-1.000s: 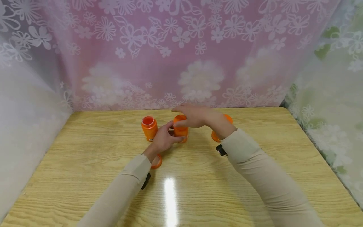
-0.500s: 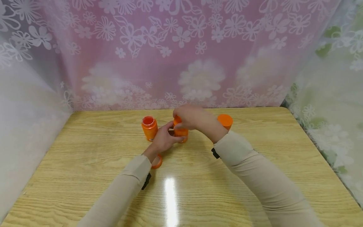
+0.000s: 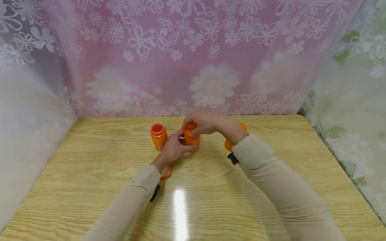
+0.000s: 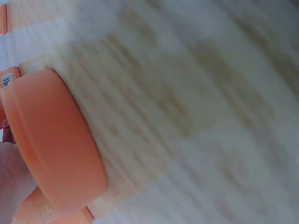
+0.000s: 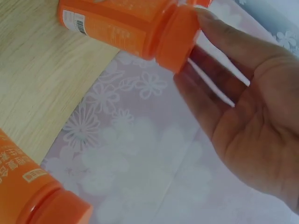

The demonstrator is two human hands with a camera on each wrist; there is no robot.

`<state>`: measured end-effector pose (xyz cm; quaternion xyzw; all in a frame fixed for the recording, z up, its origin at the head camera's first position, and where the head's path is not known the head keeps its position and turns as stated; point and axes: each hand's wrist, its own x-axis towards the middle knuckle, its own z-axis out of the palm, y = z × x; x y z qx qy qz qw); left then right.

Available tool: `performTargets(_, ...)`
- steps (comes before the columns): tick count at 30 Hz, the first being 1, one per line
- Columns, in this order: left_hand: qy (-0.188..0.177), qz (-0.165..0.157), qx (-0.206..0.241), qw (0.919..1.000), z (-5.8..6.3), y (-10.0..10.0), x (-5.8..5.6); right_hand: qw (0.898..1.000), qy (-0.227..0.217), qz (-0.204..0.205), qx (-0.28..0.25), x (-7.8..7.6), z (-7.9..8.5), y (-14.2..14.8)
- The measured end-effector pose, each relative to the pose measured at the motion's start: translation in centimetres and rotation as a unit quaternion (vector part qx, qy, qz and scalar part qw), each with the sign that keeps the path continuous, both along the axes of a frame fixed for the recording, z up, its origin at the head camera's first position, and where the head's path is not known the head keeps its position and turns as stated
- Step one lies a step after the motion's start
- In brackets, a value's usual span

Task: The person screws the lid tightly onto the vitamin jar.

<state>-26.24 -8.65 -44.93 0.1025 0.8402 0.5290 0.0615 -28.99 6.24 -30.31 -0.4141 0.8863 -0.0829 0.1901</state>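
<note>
In the head view, an orange plastic bottle (image 3: pixel 193 142) stands upright at the middle of the table. My left hand (image 3: pixel 173 147) grips its lower body from the left, thumb at the front. From above, my right hand (image 3: pixel 207 121) holds the bottle's orange lid (image 3: pixel 190 126), which sits on top. The right wrist view shows thumb and fingertips around the rim of that lid (image 5: pixel 179 39), with the palm apart from it. A loose orange lid (image 3: pixel 167 172) lies under my left wrist and looms large in the left wrist view.
Left of my left hand stands an uncapped orange bottle (image 3: pixel 158 136). A capped orange bottle (image 3: pixel 228 145) stands at the right, partly hidden behind my right forearm. The wooden table (image 3: pixel 99 187) ends at a floral curtain (image 3: pixel 211 80) at the back.
My right hand first had its fingers spread over the lid, then curled round it with the wrist swung left. Now the wrist is back to the right, fingers on the lid. The left hand stayed still.
</note>
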Motion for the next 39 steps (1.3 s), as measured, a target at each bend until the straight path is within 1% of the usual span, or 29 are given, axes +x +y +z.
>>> performTargets(3, 0.001, 0.000, 0.005, 1.0000, 0.0, 0.0, 0.0, 0.999, 0.030, -0.034, 0.007, 0.2, -0.5, -0.3)
performTargets(7, 0.001, -0.003, 0.017, 0.9999, 0.0, 0.1, 0.0, 0.995, 0.072, -0.073, 0.016, 0.6, -0.9, -0.8)
performTargets(11, -0.003, -0.003, 0.023, 0.9997, -0.1, 0.1, 0.0, 0.991, 0.098, -0.087, 0.042, 0.7, -1.0, -0.9)
performTargets(13, -0.007, 0.004, 0.018, 0.9998, -0.2, -0.1, 0.1, 0.991, 0.103, -0.071, 0.041, 0.6, -0.9, -0.9)
performTargets(15, -0.008, 0.012, 0.015, 0.9998, -0.3, -0.3, 0.2, 0.995, 0.089, -0.038, 0.023, 0.3, -0.7, -0.8)
performTargets(18, -0.006, 0.019, 0.007, 0.9998, -0.3, -0.7, 0.3, 0.999, 0.040, 0.019, -0.006, -0.1, -0.3, -0.7)
performTargets(19, -0.005, 0.019, 0.009, 0.9998, -0.3, -0.7, 0.3, 0.999, 0.024, 0.032, -0.011, -0.2, -0.2, -0.6)
performTargets(20, -0.006, 0.016, 0.013, 0.9998, -0.1, -0.7, 0.3, 0.999, 0.011, 0.036, -0.013, -0.3, -0.2, -0.4)
performTargets(21, -0.002, 0.014, 0.009, 0.9999, -0.1, -0.6, 0.3, 0.999, 0.009, 0.034, -0.011, -0.3, -0.2, -0.3)
performTargets(22, -0.001, 0.012, 0.010, 0.9999, -0.1, -0.5, 0.3, 0.999, 0.015, 0.028, -0.007, -0.3, -0.4, -0.3)
performTargets(25, -0.003, 0.008, 0.021, 0.9997, -0.2, -0.2, 0.2, 0.998, 0.054, -0.013, 0.001, 0.1, -0.9, -0.3)
performTargets(28, -0.005, 0.009, 0.023, 0.9997, -0.5, -0.1, 0.1, 0.994, 0.095, -0.052, 0.014, 0.5, -1.4, -0.6)
performTargets(30, -0.009, 0.008, 0.022, 0.9997, -0.6, -0.1, 0.2, 0.992, 0.106, -0.062, 0.027, 0.7, -1.5, -0.7)
performTargets(32, -0.012, 0.006, 0.024, 0.9996, -0.5, -0.1, 0.2, 0.991, 0.108, -0.069, 0.043, 0.7, -1.4, -0.6)
performTargets(34, -0.009, 0.004, 0.025, 0.9996, -0.4, -0.1, 0.1, 0.992, 0.100, -0.063, 0.053, 0.4, -1.1, -0.3)
performTargets(39, 0.007, -0.002, 0.011, 0.9999, -0.2, 0.2, 0.0, 0.998, 0.041, 0.010, 0.038, -0.4, -0.3, 0.7)
